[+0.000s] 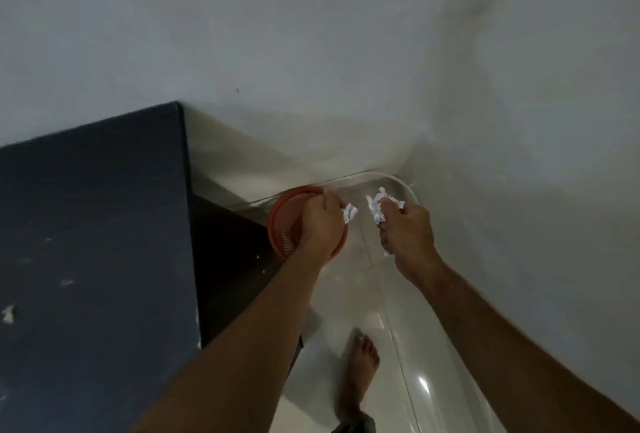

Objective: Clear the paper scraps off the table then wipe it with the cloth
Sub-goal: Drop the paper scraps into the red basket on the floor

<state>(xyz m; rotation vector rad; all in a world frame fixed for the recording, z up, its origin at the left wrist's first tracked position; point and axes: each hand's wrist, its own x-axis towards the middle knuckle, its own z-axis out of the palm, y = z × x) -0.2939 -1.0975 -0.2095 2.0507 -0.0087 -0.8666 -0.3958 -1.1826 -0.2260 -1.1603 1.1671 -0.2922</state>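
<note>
Dark blue-grey flat-topped table [93,224] at left, a few small white paper scraps [8,313] on it (blurred). Glossy pale tiled floor [346,311] beside it carries a round orange plastic mesh basket [287,224] and a bare foot [362,363].

Two bare arms reach forward and down. The left hand [320,224] has its fingers curled around a small white paper scrap [349,212]. The right hand [407,235] grips crumpled white paper [377,205]. One bare foot [362,361] stands below.
</note>
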